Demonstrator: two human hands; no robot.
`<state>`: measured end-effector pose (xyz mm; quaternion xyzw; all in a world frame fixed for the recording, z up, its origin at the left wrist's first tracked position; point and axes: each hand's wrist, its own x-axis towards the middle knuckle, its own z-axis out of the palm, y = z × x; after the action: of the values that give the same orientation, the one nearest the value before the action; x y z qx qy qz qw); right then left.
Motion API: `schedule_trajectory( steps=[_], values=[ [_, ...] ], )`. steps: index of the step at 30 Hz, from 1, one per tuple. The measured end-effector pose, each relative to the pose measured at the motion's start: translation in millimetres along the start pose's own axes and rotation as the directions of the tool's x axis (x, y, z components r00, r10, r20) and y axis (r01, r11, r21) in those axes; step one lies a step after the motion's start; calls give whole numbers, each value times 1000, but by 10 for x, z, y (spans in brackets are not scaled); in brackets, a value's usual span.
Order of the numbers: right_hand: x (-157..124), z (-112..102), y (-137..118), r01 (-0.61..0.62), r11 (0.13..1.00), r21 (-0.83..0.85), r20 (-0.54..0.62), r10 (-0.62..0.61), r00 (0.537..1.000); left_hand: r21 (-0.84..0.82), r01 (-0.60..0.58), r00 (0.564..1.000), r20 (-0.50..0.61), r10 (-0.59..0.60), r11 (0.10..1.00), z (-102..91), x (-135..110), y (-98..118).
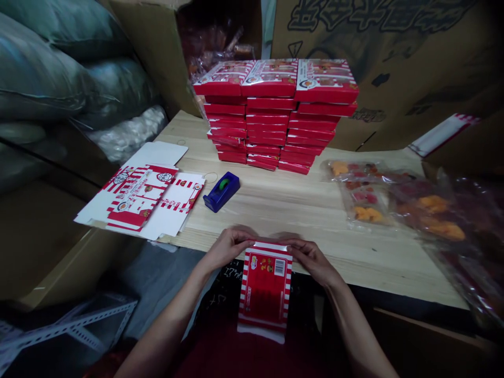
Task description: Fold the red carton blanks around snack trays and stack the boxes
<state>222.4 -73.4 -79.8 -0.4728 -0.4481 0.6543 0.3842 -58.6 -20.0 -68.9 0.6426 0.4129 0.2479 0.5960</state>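
left hand [226,248]: forearm comes in from near left, narrow grip on carton's far edge | right hand [313,261]: mirrors it, same narrow grip | carton [264,294]: red-striped, held at table's [299,210] near edge, lower end hanging toward person | thumbs: hidden, cannot make out | far: red box stack [271,113]

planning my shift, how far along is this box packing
Done: three stacks of closed red-and-white cardboard boxes on the pale wooden table. In hand: a red-striped carton, pinched at its top edge by the left hand and right hand. Left: flat printed carton blanks and clear plastic packs of orange and red food.
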Motion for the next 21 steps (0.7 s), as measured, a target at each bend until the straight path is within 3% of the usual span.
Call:
schedule_trajectory(
  steps=[8,17,21],
  values=[
    [-1,14,-60,34,998,-52,21,-33,999,34,34,998,-61,-32,999,-3,28,-7],
    [4,73,127,-17,1000,25,-18,17,1000,216,48,994,-105,-26,975,59,-110,76],
    [-34,57,161,-12,1000,22,-49,13,999,233,-10,999,-30,18,972,57,-181,139]
  ],
)
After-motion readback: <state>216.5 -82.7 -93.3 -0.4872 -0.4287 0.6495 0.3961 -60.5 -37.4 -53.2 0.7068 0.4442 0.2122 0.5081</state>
